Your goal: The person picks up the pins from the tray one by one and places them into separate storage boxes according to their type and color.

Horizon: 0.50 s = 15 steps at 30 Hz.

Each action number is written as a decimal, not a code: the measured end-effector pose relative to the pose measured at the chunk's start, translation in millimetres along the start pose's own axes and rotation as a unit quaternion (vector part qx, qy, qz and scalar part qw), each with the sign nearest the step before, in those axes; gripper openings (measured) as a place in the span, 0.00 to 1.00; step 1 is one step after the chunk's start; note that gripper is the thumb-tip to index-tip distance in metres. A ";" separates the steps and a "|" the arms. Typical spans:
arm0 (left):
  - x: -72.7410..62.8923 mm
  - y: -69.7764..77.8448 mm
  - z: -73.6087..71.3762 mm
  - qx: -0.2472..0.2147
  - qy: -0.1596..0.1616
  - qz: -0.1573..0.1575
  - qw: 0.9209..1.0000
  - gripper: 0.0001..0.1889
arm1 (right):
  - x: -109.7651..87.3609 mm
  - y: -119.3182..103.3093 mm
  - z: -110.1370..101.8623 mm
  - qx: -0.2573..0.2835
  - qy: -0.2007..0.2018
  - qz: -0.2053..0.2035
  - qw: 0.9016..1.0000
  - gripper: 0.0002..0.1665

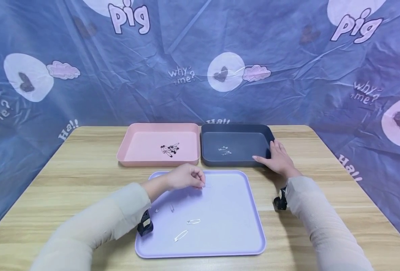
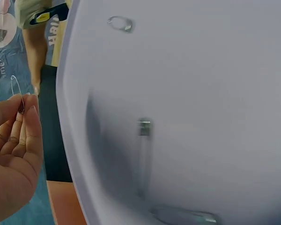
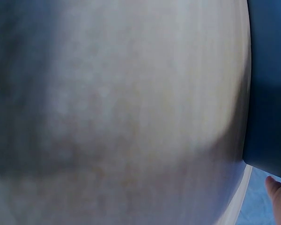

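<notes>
Between thumb and fingertips, my left hand [image 1: 186, 177] pinches a safety pin [image 2: 15, 85] above the far part of the lavender tray [image 1: 227, 226]. The pin's wire loop sticks up past the fingers in the left wrist view. Several silver safety pins [image 1: 181, 236] lie on the lavender tray. My right hand [image 1: 278, 160] rests at the front right corner of the dark grey tray [image 1: 237, 164], its thumb along the front rim and fingers on the right side. A few silver pins [image 1: 225, 151] lie inside that tray.
Left of the dark tray stands a pink tray [image 1: 159, 163] with a small heap of black safety pins [image 1: 170, 149]. All three trays are on a wooden table [image 1: 75, 180]. A blue printed cloth [image 1: 186, 98] hangs behind and beside the table.
</notes>
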<state>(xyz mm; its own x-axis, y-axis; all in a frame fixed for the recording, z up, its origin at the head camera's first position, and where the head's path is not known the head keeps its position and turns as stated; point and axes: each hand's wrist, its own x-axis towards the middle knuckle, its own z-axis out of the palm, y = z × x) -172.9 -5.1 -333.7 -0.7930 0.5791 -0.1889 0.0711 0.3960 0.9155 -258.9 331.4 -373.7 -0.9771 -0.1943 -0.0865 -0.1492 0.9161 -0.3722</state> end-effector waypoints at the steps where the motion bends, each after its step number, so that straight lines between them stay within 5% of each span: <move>1: 3.0 1.1 -0.3 -0.008 0.002 -0.002 1.000 0.02 | 0.0 0.0 0.2 0.000 0.000 0.000 1.000 0.64; 15: 40.9 10.2 -1.6 -0.049 0.080 -0.062 0.994 0.03 | -1.3 0.2 -0.5 0.002 -0.006 0.000 1.000 0.64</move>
<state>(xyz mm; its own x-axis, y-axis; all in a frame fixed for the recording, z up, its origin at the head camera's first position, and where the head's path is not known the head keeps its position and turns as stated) -205.6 21.5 -331.6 -0.8783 0.4070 -0.2508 -0.0859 0.3816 0.9203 -257.7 332.0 -373.2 -0.9752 -0.1981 -0.0984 -0.1479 0.9147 -0.3760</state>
